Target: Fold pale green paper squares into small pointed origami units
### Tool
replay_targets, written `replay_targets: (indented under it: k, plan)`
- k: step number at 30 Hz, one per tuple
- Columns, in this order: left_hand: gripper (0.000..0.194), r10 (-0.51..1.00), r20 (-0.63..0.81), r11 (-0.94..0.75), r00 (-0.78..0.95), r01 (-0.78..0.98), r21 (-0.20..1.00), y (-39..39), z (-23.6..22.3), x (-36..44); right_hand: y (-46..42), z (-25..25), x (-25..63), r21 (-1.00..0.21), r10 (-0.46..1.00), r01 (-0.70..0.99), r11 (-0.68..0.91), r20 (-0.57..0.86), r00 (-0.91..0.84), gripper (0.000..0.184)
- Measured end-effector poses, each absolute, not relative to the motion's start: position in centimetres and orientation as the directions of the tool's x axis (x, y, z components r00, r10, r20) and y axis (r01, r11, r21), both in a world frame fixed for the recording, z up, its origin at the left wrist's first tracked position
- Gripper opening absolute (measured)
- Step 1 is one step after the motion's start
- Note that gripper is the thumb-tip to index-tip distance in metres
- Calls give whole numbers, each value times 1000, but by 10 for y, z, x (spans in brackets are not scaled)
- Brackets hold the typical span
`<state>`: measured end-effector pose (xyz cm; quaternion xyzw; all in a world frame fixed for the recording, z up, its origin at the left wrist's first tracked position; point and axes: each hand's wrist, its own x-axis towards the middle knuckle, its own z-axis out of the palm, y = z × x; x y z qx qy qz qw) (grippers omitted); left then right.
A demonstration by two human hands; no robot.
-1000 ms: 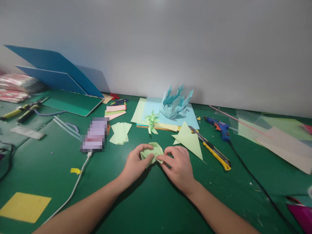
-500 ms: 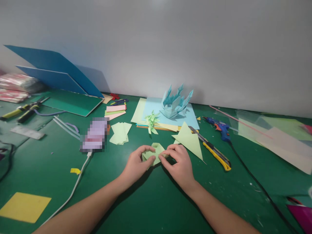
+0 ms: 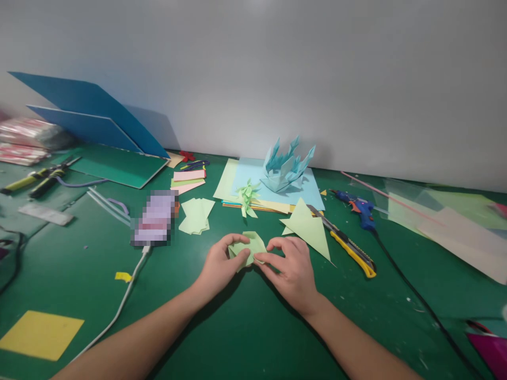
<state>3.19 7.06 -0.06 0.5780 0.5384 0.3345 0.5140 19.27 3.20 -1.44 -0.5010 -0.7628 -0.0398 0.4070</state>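
Note:
A small folded light-green paper piece (image 3: 250,245) lies on the green table (image 3: 237,327) in front of me. My left hand (image 3: 222,264) curls round its left side, thumb and forefinger pinching it. My right hand (image 3: 291,266) pinches its right edge with thumb and forefinger. A light-green paper triangle (image 3: 309,227) lies just right of my right hand. Behind the hands are a small green folded figure (image 3: 247,198) and a blue folded paper crown (image 3: 285,168) on a stack of coloured sheets (image 3: 312,192).
A yellow utility knife (image 3: 348,248) and a blue glue gun (image 3: 358,208) with a black cord lie to the right. A blurred phone (image 3: 155,219) with white cable, green paper pieces (image 3: 196,215), blue boards (image 3: 87,119), pliers (image 3: 39,178) and a yellow square (image 3: 39,335) lie left.
My right fingers drew in over the paper's right side half a second ago, then spread back slightly. The left hand keeps its pinch. The paper stays in place.

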Motion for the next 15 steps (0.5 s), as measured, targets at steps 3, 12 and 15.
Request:
replay_targets:
  k: [3, 12, 15]
  plan:
    - [26, 967, -165, 101, 194, 301, 948, 71, 1, 32, 32, -13, 193, -308, 723, 803, 510, 660, -205, 15]
    - [27, 970, -151, 86, 190, 311, 946, 71, 1, 32, 32, -12, 193, -247, 693, 797, 551, 668, -272, 20]
    - [29, 969, -160, 90, 190, 333, 939, 71, 1, 31, 33, -12, 192, -249, 679, 790, 560, 685, -265, 23]
